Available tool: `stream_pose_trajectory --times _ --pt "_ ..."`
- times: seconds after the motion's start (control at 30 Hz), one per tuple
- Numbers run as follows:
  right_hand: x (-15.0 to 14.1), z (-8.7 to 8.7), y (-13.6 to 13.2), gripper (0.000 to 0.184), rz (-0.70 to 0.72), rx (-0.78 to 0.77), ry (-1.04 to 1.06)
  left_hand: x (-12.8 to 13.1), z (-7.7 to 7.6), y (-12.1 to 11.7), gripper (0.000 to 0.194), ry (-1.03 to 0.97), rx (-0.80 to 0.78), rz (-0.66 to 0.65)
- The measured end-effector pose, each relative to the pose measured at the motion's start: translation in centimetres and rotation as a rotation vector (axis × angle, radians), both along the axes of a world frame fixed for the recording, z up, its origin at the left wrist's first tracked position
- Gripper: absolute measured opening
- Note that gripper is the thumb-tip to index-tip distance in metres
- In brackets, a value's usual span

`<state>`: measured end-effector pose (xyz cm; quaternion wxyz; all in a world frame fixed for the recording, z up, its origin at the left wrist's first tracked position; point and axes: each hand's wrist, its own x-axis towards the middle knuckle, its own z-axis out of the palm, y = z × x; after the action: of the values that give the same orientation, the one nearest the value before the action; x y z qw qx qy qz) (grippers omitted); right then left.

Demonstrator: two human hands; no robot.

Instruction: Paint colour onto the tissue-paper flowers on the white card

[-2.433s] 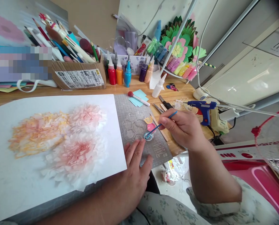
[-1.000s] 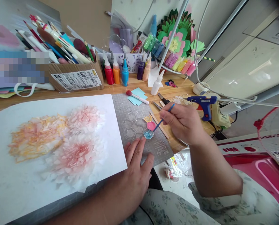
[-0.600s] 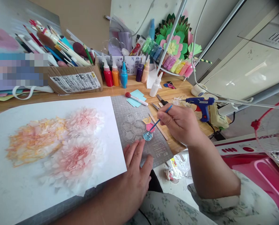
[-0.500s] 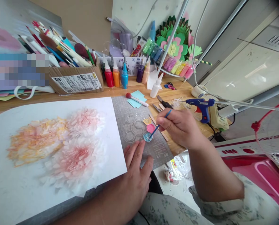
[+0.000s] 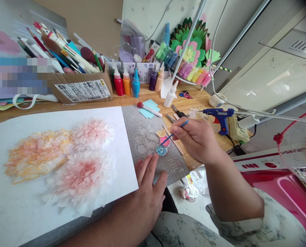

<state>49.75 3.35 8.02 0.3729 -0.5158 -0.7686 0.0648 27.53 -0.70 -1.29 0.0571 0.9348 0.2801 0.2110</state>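
Pinched in my right hand (image 5: 194,139) is a thin blue stick (image 5: 172,135), its lower end at the well of blue paint (image 5: 161,150) in a clear flower-shaped palette (image 5: 144,140). Pink paint (image 5: 164,141) and yellow paint (image 5: 161,133) fill the wells above it. My left hand (image 5: 150,181) lies with fingers spread on the grey cutting mat (image 5: 173,168), fingertips against the palette's near edge. Left of it, a white sheet (image 5: 122,164) carries ruffled pink-and-white flowers (image 5: 84,175) and an orange-yellow ruffled piece (image 5: 38,152). Whether the stick's tip has bristles is hidden.
Beyond the mat stand paint bottles (image 5: 118,84) and a white squeeze bottle (image 5: 171,95). A makeup brush (image 5: 150,109) lies on blue paper squares (image 5: 149,103). A blue glue gun (image 5: 221,118) with its cord is at the right. A cardboard box (image 5: 83,89) holds brushes and pens.
The blue stick's lower end has shifted slightly left and up within the blue well. My left hand stays in the same place on the mat.
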Motion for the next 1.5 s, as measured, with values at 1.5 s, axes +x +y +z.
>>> stream_pose_trajectory --times 1.5 --pt "0.04 0.07 -0.39 0.028 0.039 0.021 -0.036 0.21 0.29 0.16 0.039 0.016 0.026 -0.002"
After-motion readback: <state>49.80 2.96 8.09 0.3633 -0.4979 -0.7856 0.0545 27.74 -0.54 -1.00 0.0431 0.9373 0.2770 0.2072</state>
